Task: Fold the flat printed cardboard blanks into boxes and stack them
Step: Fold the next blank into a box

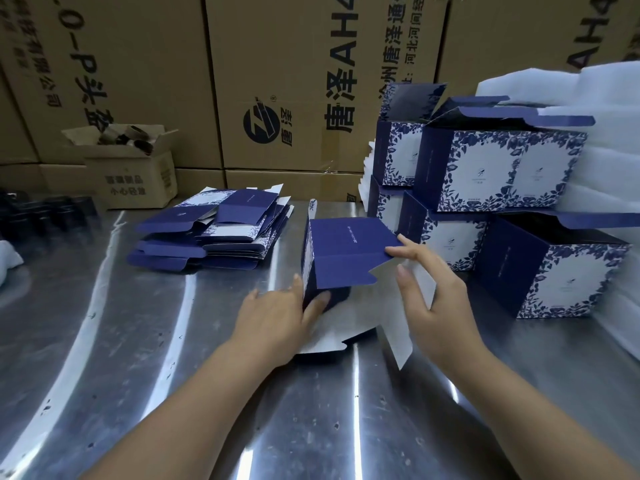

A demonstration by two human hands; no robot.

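Left grip (277, 306), fingers straight, braces half-formed box (346, 233), tabletop (173, 341) centre. Right grip (426, 285) pinches flap (346, 275). Best to crease squarely on score, keeping box steady. Blanks (207, 230) 10 o'clock, stack (502, 168) 2 o'clock.

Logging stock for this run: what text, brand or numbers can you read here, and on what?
"唐泽AH4", plus a round logo with "唐泽": sideways on the middle brown carton.
"O-P头盔": sideways on the left brown carton.
"AH4", cut off: right brown carton.
"小心轻放": upside down on the small open carton.
Finer print on the cartons, the half-folded box and the stacked boxes: too small to read.
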